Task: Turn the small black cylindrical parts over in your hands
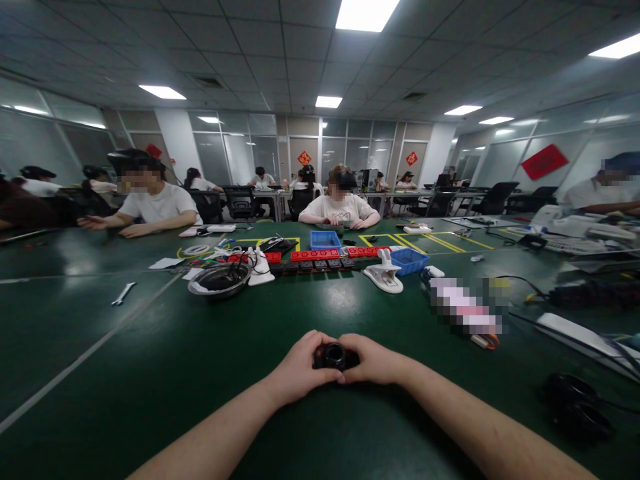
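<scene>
A small black object [334, 356] with a round, lens-like opening sits between my hands, just above or on the green table [225, 347]. My left hand [303, 367] is closed round its left side, the thumb along the near edge. From the right, my right hand [370, 360] grips the other side, and the two thumb tips nearly meet in front of it. The fingers partly cover the object, so its full shape is hidden.
Beyond my hands are a metal bowl [219, 291] with black cables, red power strips [315, 255], a white clamp stand [385, 273] and blue trays [409, 261]. A wrench [123, 294] lies left, black round parts [575, 407] right. People sit across the table.
</scene>
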{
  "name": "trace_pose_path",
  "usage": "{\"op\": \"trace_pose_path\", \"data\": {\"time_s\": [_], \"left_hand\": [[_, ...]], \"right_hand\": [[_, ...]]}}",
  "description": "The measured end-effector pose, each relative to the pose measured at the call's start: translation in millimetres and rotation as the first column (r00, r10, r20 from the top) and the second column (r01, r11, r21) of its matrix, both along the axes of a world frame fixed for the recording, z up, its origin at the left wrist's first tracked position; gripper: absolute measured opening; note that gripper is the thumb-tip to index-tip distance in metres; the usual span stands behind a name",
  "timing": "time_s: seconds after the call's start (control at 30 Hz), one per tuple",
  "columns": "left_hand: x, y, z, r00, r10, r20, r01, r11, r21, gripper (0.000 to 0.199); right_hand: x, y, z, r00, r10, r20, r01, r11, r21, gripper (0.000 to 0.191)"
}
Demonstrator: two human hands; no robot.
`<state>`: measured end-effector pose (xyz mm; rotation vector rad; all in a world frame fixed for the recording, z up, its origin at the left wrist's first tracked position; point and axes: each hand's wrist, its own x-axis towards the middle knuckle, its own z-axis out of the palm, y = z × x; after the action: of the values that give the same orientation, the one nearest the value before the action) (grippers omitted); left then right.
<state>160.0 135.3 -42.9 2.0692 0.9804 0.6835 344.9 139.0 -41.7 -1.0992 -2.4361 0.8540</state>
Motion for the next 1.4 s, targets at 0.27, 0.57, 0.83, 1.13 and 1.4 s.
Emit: {"op": "trace_pose_path", "data": {"time_s": [0.27,0.57,0.83,1.13,1.4], "left_hand": [[2,0,-1.3,1.000,-0.004,-0.016,0.004,1.000,-0.022,0.038],[6,-4,-1.2,0.997,0.074,-0.026,-0.074,0.997,-0.010,0.040],[8,-8,-3.1,0.989,0.149,-0.018,-0.149,0.989,0.019,0.036],[13,-9,-7.0,0.933,0.358,-0.039,-0.352,0.928,0.122,0.030],[5,1,-7.2,0.991,0.135,-0.006,-0.135,0.990,0.050,0.031]], "right_hand": [[4,6,-1.8,0.995,0.054,-0.084,-0.065,0.990,-0.128,0.029],[3,6,-6.7,0.998,-0.030,-0.055,0.023,0.990,-0.138,0.032],[0,5,-10.7,0.994,-0.106,0.032,0.107,0.993,-0.041,0.035],[-27,-7,-14.9,0.845,-0.470,0.256,0.363,0.854,0.371,0.028],[-12,-4,-7.0,0.985,-0.158,0.063,0.140,0.965,0.223,0.046]]}}
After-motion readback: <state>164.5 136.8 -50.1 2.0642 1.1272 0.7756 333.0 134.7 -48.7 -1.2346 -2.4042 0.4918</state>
